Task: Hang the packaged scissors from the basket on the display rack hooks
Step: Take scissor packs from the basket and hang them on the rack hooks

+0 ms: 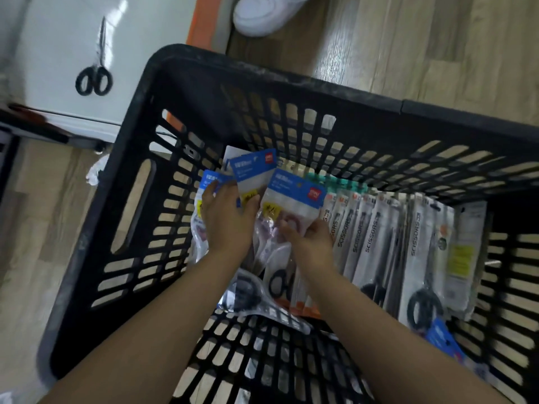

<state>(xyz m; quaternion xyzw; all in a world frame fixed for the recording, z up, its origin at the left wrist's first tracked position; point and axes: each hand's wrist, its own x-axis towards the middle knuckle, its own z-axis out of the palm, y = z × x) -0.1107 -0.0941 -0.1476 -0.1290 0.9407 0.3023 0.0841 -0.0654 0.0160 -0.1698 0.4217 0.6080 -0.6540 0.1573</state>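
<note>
Basket (140, 118) on wooden floor (408, 48)

The basket (137, 135) runs off the right and bottom edges, so its near wall and right side are cut away. Both forearms leave the picture at the bottom. The left hand (229, 217) covers the lower parts of the blue-topped packs (253, 173) — whatever lies inside them cannot be made out, and the small print on their headers is too blurred to read. The right hand (310, 243) hides the bottom of one pack (294, 199). A white shoe (262, 13) is cropped by the top edge. Motion blur smears the whole left side.
</note>
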